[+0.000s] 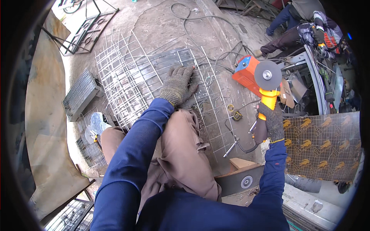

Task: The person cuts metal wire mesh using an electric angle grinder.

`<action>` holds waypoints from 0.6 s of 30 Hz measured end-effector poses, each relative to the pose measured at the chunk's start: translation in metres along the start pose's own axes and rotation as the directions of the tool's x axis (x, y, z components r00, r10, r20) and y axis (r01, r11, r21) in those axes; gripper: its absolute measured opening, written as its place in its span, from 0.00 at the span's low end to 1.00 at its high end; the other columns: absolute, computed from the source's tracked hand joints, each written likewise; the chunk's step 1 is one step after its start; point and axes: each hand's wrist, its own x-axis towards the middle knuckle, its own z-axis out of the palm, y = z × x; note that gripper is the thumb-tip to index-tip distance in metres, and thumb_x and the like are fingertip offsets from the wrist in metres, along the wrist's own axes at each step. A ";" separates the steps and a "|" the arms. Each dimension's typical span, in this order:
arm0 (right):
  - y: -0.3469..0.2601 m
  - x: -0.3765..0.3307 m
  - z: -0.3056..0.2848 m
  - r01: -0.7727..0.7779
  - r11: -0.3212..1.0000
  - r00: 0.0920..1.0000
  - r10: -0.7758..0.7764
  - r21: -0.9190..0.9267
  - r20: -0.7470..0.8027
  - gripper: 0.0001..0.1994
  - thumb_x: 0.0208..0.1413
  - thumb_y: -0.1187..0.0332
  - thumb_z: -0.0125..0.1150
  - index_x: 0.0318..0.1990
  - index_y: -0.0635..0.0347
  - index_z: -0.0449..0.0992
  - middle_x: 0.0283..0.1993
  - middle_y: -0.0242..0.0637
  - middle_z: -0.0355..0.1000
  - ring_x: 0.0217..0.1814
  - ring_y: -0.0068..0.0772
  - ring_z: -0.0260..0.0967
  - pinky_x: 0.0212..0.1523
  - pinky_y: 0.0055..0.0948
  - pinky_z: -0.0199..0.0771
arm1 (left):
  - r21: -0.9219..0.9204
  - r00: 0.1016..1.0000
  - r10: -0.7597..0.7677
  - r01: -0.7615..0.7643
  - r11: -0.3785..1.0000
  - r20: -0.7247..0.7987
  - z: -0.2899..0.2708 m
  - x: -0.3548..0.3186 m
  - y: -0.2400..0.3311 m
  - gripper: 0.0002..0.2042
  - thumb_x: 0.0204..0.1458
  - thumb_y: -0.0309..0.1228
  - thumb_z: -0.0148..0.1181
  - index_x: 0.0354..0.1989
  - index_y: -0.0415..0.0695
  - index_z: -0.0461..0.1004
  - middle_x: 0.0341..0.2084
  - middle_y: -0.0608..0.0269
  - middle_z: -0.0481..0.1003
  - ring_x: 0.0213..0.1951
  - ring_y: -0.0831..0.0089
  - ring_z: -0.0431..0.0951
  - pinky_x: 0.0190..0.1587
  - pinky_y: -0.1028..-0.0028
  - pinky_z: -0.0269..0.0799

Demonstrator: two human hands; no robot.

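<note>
My right hand [273,125], in a grey knit glove, is wrapped round the yellow body of an angle grinder [268,99]. A round grey disc [263,80] is fitted at the grinder's far end. I cannot tell whether it is spinning. My left hand [178,82], gloved the same way, lies with fingers stretched out on a welded wire mesh [123,73], just left of the mesh's narrow right part. Under the mesh is a dark flat slab [160,61]. My knees are bent close behind the left hand.
An orange-red machine box [243,82] with cables stands beyond the grinder. A tape measure [236,115] lies on the ground by the mesh. At right is a patterned brown board [322,148]; another person [304,32] works at far right. A wire-topped frame [81,94] sits at left.
</note>
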 end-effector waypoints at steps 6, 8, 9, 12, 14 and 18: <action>0.020 -0.025 -0.031 -0.097 0.920 0.978 0.158 0.380 -0.132 0.12 0.55 0.71 0.69 0.43 0.57 0.71 0.32 0.33 0.73 0.26 0.28 0.73 0.25 0.29 0.77 | 0.043 0.986 -0.032 0.026 0.999 0.162 -0.018 0.013 0.005 0.35 0.56 0.50 0.63 0.68 0.46 0.64 0.58 0.46 0.71 0.65 0.47 0.68 0.74 0.49 0.51; 0.029 -0.025 -0.044 0.016 0.877 0.971 0.100 0.481 -0.215 0.12 0.56 0.70 0.69 0.44 0.57 0.71 0.32 0.33 0.73 0.26 0.28 0.72 0.26 0.30 0.78 | 0.079 0.984 -0.034 0.021 0.997 0.175 -0.022 0.015 0.010 0.36 0.53 0.50 0.65 0.68 0.46 0.65 0.56 0.46 0.72 0.62 0.47 0.69 0.72 0.48 0.52; 0.032 -0.024 -0.052 0.036 0.874 0.956 0.111 0.485 -0.271 0.12 0.57 0.69 0.69 0.44 0.57 0.72 0.32 0.33 0.72 0.27 0.29 0.72 0.28 0.31 0.80 | 0.150 0.985 -0.006 -0.020 0.989 0.174 -0.025 0.016 0.011 0.36 0.51 0.50 0.65 0.67 0.47 0.65 0.56 0.46 0.72 0.63 0.47 0.69 0.72 0.48 0.53; 0.039 -0.026 -0.075 0.124 0.823 0.956 0.051 0.554 -0.290 0.12 0.57 0.68 0.69 0.44 0.56 0.72 0.32 0.33 0.72 0.28 0.29 0.73 0.30 0.32 0.80 | 0.218 0.977 0.004 -0.051 0.975 0.213 -0.031 0.025 0.008 0.37 0.49 0.49 0.66 0.68 0.48 0.65 0.55 0.46 0.74 0.62 0.48 0.71 0.72 0.49 0.54; 0.040 -0.032 -0.089 0.181 0.814 0.931 0.039 0.551 -0.364 0.12 0.59 0.66 0.69 0.44 0.54 0.71 0.33 0.32 0.72 0.30 0.29 0.73 0.30 0.32 0.79 | 0.188 0.980 -0.009 -0.029 0.982 0.196 -0.036 0.030 -0.003 0.37 0.48 0.47 0.67 0.68 0.48 0.65 0.54 0.46 0.75 0.61 0.49 0.73 0.72 0.48 0.53; 0.041 -0.035 -0.111 0.289 0.696 0.913 0.005 0.657 -0.408 0.13 0.59 0.61 0.68 0.46 0.52 0.71 0.34 0.31 0.71 0.30 0.28 0.72 0.32 0.31 0.79 | 0.147 0.975 -0.161 0.139 0.979 0.155 -0.046 0.042 -0.036 0.37 0.49 0.45 0.71 0.67 0.45 0.66 0.53 0.46 0.77 0.61 0.50 0.74 0.66 0.54 0.67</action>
